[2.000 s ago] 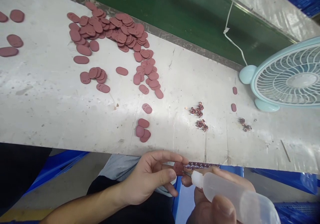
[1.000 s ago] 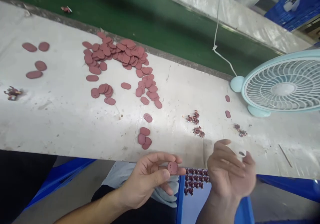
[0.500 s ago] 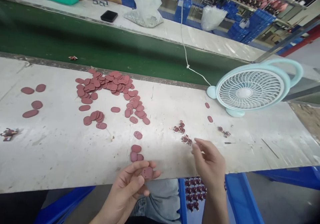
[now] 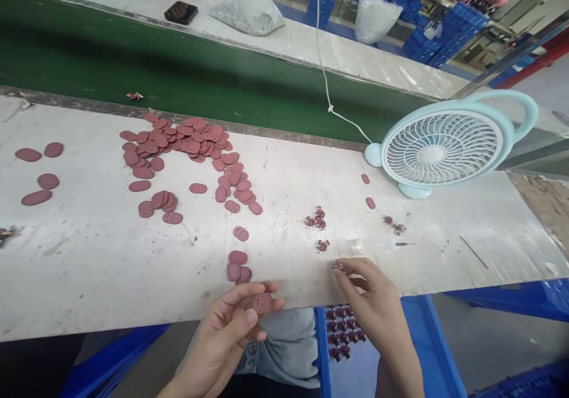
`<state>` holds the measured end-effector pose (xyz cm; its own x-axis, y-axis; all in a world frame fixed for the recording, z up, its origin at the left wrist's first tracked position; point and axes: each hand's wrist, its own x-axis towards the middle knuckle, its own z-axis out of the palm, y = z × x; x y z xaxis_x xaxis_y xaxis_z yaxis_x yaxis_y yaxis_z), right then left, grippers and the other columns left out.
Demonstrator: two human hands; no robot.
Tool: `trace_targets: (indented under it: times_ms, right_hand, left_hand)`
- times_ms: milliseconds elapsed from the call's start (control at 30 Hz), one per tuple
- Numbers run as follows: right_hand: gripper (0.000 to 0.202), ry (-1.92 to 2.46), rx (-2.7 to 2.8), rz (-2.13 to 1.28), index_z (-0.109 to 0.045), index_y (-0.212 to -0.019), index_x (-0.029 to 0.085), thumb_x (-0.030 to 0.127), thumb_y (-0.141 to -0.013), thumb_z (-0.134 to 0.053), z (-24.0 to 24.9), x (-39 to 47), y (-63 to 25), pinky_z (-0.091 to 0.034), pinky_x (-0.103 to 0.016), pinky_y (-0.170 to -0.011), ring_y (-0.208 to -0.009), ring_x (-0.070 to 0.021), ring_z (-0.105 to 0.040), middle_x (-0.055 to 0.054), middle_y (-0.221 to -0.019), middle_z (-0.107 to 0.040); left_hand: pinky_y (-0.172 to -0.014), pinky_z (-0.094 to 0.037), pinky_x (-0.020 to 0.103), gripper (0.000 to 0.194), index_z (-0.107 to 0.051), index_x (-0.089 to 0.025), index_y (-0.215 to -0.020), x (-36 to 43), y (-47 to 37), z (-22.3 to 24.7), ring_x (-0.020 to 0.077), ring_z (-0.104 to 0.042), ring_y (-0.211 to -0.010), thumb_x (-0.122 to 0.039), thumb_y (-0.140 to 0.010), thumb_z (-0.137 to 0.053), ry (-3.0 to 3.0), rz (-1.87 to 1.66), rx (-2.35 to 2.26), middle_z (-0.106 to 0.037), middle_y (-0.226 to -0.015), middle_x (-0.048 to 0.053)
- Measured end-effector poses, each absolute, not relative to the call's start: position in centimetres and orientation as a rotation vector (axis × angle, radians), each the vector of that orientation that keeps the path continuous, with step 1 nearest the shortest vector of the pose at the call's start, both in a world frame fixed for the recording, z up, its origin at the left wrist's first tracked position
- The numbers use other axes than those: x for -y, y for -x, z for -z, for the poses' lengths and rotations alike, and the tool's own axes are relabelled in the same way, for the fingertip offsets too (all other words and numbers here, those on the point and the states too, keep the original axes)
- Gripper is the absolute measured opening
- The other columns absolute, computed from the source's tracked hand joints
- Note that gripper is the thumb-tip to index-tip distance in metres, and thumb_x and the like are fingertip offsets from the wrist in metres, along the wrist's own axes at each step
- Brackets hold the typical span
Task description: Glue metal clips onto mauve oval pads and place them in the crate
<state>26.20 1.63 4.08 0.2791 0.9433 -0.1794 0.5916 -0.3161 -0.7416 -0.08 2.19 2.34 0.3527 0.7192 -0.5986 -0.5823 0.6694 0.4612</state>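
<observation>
Between the thumb and fingers of my left hand (image 4: pixel 231 327) is a dark red oval disc (image 4: pixel 262 303) with small holes, held over the table's front edge. My right hand (image 4: pixel 373 294) pinches a small dark red and metallic part (image 4: pixel 338 266) at its fingertips, just above the tabletop. Beyond it lie small clusters of similar parts (image 4: pixel 316 219) and a lone clump (image 4: pixel 322 245). A few oval discs (image 4: pixel 238 257) rest near my left hand. Farther back spreads a large heap of the same discs (image 4: pixel 191 140).
A light blue fan (image 4: pixel 442 149) stands at the right with its cord running back. Near it lie a thin rod (image 4: pixel 473 252) and a small dark pointed tool (image 4: pixel 402 244). Below the edge, a blue crate (image 4: pixel 438 344) holds rows of dark red pieces. A green strip (image 4: pixel 249 83) runs behind the table.
My right hand has taken a small part from the near cluster and drawn it back toward me. The left hand keeps holding the disc. The view has shifted slightly.
</observation>
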Motion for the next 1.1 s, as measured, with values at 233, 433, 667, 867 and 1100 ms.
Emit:
trace_targets:
  times_ms: [233, 433, 667, 867, 1100]
  right_hand:
    - [0.02, 1.366, 1.126, -1.284, -0.077, -0.103, 0.032, 0.019, -0.089, -0.073, -5.6, 0.7, -21.0, -0.059, -0.026, -0.074, -0.094, -0.0189, -0.07, -0.004, -0.108, -0.072]
    - [0.012, 1.389, 1.009, -1.498, -0.075, -0.101, 0.029, 0.027, -0.09, -0.073, -6.1, 0.1, -18.5, -0.06, -0.025, -0.066, -0.077, -0.017, -0.072, -0.002, -0.092, -0.076]
    - [0.013, 1.435, 1.033, -1.45, -0.078, -0.099, 0.025, 0.029, -0.087, -0.076, -6.2, -0.2, -18.3, -0.062, -0.025, -0.064, -0.07, -0.0163, -0.072, -0.004, -0.091, -0.079]
    - [0.011, 1.471, 1.068, -1.42, -0.077, -0.096, 0.022, 0.029, -0.088, -0.074, -6.2, -0.1, -18.2, -0.062, -0.025, -0.064, -0.069, -0.0155, -0.071, -0.005, -0.089, -0.079]
    - [0.009, 1.463, 1.229, -1.354, -0.075, -0.098, 0.024, 0.023, -0.089, -0.073, -6.7, -0.3, -18.6, -0.061, -0.023, -0.068, -0.078, -0.0158, -0.073, -0.003, -0.092, -0.077]
  left_hand:
    - [-0.07, -0.06, 0.022, 0.022, -0.08, -0.026, -0.104, -1.9, -1.0, -1.1, 0.0253, -0.072, -0.107, -0.02, -0.082, -0.08, -0.367, -0.89, -0.73, -0.076, -0.119, 0.008]
    - [-0.077, -0.061, 0.025, 0.025, -0.078, -0.027, -0.108, -1.5, -0.7, -0.7, 0.0195, -0.073, -0.099, -0.015, -0.086, -0.076, -0.476, -0.889, -0.683, -0.076, -0.122, 0.006]
    - [-0.073, -0.059, 0.022, 0.02, -0.077, -0.023, -0.099, -1.7, -0.9, -1.2, 0.0131, -0.072, -0.085, -0.01, -0.084, -0.076, -0.489, -0.878, -0.663, -0.076, -0.116, 0.006]
    - [-0.078, -0.06, 0.025, 0.018, -0.078, -0.021, -0.092, -1.7, -0.9, -1.3, 0.0181, -0.074, -0.092, -0.009, -0.079, -0.08, -0.51, -0.894, -0.746, -0.077, -0.116, 0.007]
    - [-0.082, -0.06, 0.033, 0.008, -0.079, -0.018, -0.077, -1.5, -0.9, -1.7, 0.0232, -0.075, -0.093, -0.011, -0.078, -0.082, -0.587, -0.882, -0.825, -0.08, -0.111, 0.009]
